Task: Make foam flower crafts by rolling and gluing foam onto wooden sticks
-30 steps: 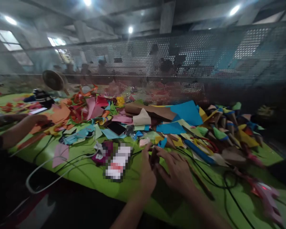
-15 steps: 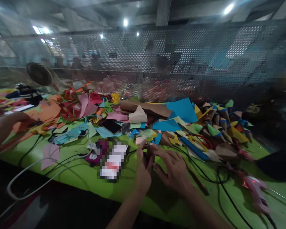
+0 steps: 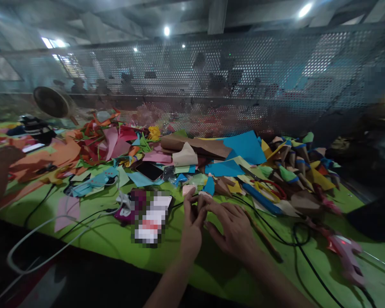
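Observation:
My left hand (image 3: 192, 229), its fingers closed, grips a small rolled piece of brown paper (image 3: 201, 204) above the green table. Bent over from the other side is my right hand (image 3: 235, 229), its fingertips meeting the top of the brown paper. A pale pink scrap (image 3: 205, 195) shows at its upper end. Fingers cover much of this piece. Just beyond my left fingertips lies another pale pink piece (image 3: 188, 189). A thin brown stick (image 3: 265, 239) rests beside my right wrist. Close on the left, a phone (image 3: 153, 217) lies with its screen lit.
A pink glue gun (image 3: 346, 256) lies at the right, its black cable (image 3: 276, 234) curving across the green table (image 3: 167, 252). Behind are scissors (image 3: 266, 191), brown paper cones (image 3: 290, 164) and coloured paper (image 3: 245, 147). Another person's hand (image 3: 3, 160) is at far left.
My right fingertips have drawn slightly closer over the rolled brown paper, and more pale pink shows at its top. The other person's hand at far left has shifted left.

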Demonstrator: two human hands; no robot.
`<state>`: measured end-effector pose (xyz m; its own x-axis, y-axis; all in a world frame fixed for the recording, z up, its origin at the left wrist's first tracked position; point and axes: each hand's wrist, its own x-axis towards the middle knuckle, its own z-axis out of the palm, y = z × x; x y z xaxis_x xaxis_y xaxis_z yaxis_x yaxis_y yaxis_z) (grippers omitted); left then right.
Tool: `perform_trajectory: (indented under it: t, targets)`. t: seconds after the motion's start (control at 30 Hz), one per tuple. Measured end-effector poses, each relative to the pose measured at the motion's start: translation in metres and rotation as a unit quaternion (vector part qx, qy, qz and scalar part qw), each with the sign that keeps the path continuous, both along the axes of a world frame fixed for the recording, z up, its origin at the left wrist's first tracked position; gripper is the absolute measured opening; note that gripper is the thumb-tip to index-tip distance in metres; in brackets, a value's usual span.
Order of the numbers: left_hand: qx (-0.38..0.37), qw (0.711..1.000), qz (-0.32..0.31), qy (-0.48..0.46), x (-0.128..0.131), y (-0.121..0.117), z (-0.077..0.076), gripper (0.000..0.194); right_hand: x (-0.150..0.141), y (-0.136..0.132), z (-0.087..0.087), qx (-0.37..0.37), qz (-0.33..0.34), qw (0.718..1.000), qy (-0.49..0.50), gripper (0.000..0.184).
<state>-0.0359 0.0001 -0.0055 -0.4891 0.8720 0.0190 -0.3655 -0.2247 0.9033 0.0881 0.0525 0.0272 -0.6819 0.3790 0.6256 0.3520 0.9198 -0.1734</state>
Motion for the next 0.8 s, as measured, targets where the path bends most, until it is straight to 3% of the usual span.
perform_trajectory:
  t: [0.8]
  targets:
    - [-0.025, 0.999, -0.001, -0.023, -0.0017, 0.0003, 0.0004, 0.065, 0.0012, -0.0002, -0.0028, 0.005, -0.001, 1.000, 0.001, 0.023]
